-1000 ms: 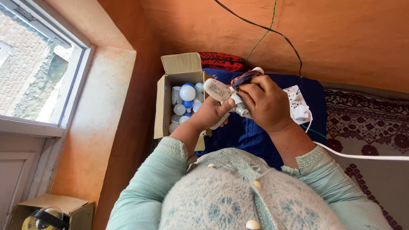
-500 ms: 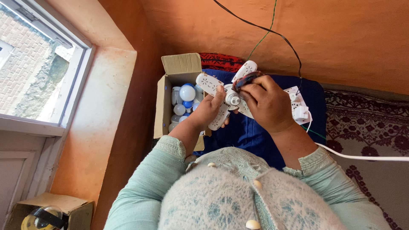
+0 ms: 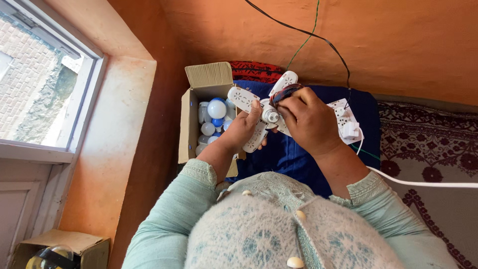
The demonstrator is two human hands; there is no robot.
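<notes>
My left hand (image 3: 242,129) grips a white fan-shaped lamp (image 3: 262,113) with several flat leaves spread out around a screw base. My right hand (image 3: 308,119) closes over the lamp's right side and also pinches a dark-handled tool (image 3: 284,92) against it. Both hands hold the lamp above a blue cloth (image 3: 298,154), just right of an open cardboard box (image 3: 199,99) filled with several white and blue bulbs (image 3: 216,108).
A white power strip (image 3: 344,118) with a plug lies on the blue cloth behind my right hand. A white cable (image 3: 423,182) runs off right over a patterned rug (image 3: 428,144). Dark wires hang on the orange wall (image 3: 398,45). A window (image 3: 45,84) is at left; another box (image 3: 59,249) sits below it.
The lamp's leaves have unfolded and spread outward between my hands. Both hands stayed in about the same place above the blue cloth.
</notes>
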